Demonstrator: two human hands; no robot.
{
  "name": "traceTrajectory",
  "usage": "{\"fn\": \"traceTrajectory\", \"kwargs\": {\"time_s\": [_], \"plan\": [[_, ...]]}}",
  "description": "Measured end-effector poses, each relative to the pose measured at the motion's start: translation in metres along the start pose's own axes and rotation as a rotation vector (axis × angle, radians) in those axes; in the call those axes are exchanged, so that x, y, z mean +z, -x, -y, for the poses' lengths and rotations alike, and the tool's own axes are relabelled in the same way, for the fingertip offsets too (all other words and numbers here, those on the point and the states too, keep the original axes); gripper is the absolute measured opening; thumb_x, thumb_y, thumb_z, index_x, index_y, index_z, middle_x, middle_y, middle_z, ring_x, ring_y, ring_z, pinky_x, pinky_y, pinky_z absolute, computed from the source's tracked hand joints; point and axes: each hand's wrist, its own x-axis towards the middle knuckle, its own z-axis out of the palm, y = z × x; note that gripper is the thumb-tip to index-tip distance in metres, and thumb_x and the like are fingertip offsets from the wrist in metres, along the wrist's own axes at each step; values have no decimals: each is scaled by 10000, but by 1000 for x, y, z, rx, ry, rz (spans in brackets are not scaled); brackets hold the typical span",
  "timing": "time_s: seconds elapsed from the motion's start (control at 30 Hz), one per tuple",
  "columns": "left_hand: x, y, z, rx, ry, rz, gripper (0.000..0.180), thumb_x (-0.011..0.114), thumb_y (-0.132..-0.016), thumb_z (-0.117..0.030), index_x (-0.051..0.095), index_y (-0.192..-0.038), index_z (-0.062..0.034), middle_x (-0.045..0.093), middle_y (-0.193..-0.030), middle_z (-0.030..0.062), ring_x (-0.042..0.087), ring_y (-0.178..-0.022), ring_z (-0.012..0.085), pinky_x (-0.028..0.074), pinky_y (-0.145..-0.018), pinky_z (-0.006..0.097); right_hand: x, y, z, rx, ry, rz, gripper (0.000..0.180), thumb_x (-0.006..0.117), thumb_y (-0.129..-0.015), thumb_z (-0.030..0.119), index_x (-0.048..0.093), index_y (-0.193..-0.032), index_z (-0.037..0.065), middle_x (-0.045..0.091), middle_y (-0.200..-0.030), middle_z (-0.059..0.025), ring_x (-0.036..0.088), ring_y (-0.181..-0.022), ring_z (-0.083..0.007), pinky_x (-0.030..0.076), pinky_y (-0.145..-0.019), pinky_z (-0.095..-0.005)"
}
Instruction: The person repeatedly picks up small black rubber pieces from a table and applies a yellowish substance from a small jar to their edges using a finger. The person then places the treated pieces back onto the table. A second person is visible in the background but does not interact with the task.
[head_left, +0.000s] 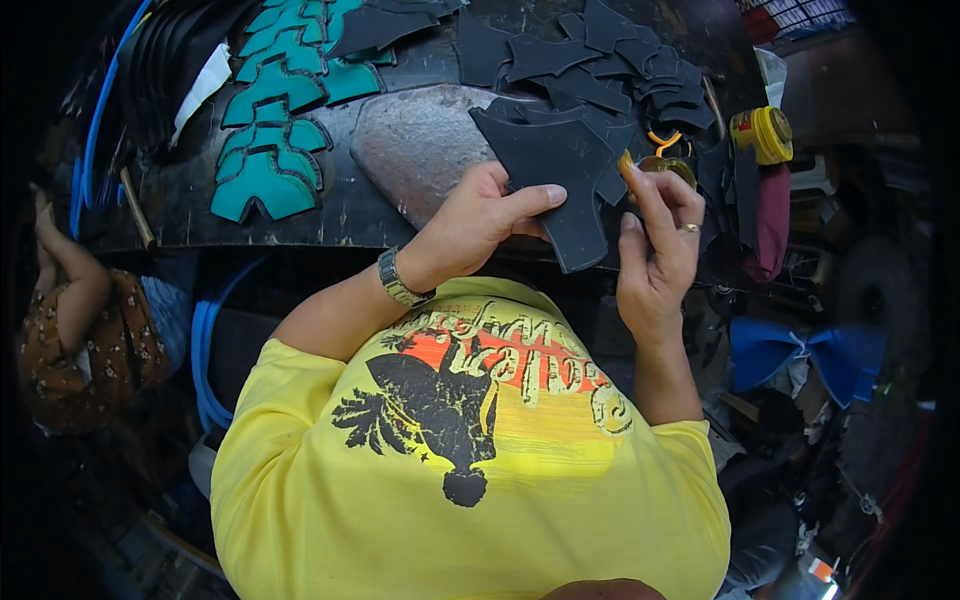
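My left hand (475, 215) grips a black cut-out sheet piece (555, 160) by its left edge, thumb on top and fingers underneath. The piece is tilted above the table's front edge, with a wide upper end and a narrower lower tail. Beside it my right hand (658, 255) is raised, thumb apart from the outstretched index finger and the other fingers bent. An amber, glossy coating covers the index fingertip; whether it is glue I cannot tell. Just behind that hand stands a small container with amber contents (680, 168), partly hidden by the fingers.
A grey stone slab (420, 140) lies on the dark table (330, 215). Teal cut pieces (265, 185) overlap in rows at left; more black pieces (620, 60) are heaped at the back. A yellow tub (762, 135) stands at right. Another person's arm (75, 280) shows far left.
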Motion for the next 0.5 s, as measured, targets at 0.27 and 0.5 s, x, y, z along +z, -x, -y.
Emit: {"fn": "traceTrajectory", "kwargs": {"time_s": [0.27, 0.5], "plan": [[1, 6, -6, -18, 3, 41, 250, 625, -977, -101, 621, -1197, 17, 708, -1094, 85, 704, -952, 139, 606, -811, 306, 14, 5, -8, 44, 99, 35, 575, 576, -814, -145, 634, -1333, 97, 518, -1214, -137, 581, -981, -241, 481, -886, -325], [-1, 4, -8, -14, 56, 35, 260, 607, -991, -110, 604, -1215, 22, 708, -1096, 90, 708, -949, 152, 616, -823, 318, 11, 12, -12, -3, 94, 109, 550, 624, -774, -151, 700, -1249, 117, 559, -1173, -118, 598, -916, -228, 499, -830, -315]]}}
